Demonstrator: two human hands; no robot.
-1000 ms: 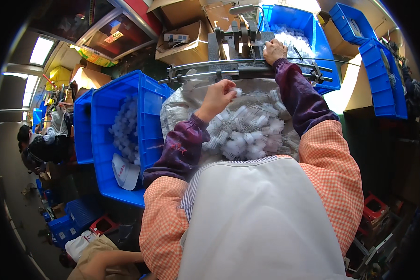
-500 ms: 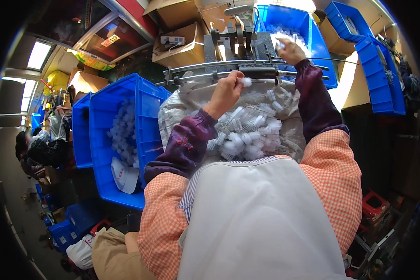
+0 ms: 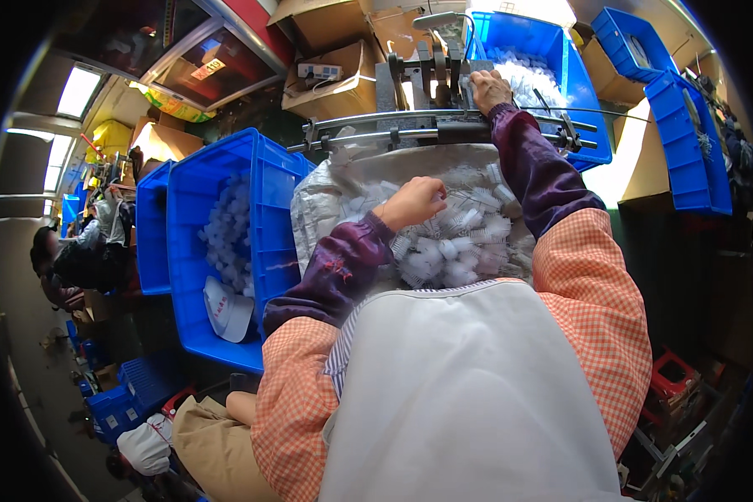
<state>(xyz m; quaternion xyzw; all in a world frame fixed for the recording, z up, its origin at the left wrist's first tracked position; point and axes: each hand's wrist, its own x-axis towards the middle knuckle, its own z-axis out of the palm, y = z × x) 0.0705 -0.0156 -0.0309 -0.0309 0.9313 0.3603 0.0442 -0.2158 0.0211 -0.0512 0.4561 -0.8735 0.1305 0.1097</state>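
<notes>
A heap of white plastic pieces with bristle-like teeth (image 3: 460, 238) fills a pale sack-like sheet (image 3: 313, 201) in front of me. Just above the heap, my left hand (image 3: 418, 202) has its fingers curled together; whether anything is inside cannot be seen. Beyond it stands a dark metal bench machine (image 3: 431, 71) with upright discs and horizontal rods (image 3: 376, 138). My right hand (image 3: 489, 90) reaches to the machine's right side with closed fingers bent down, and what they grip is hidden. Behind that hand, a blue bin (image 3: 573, 79) contains small white pieces (image 3: 527, 74).
To my left, a large blue crate (image 3: 263, 209) holds white pieces and a white cap (image 3: 227, 309). Cardboard boxes (image 3: 330, 88) sit behind the machine on the left. More blue crates (image 3: 686, 142) stand at the far right. A person's tan-clothed leg (image 3: 217, 443) shows at lower left.
My left hand has come down from the rods to the heap, and the white piece at its fingertips no longer shows. My right hand has moved left from the blue bin to the machine.
</notes>
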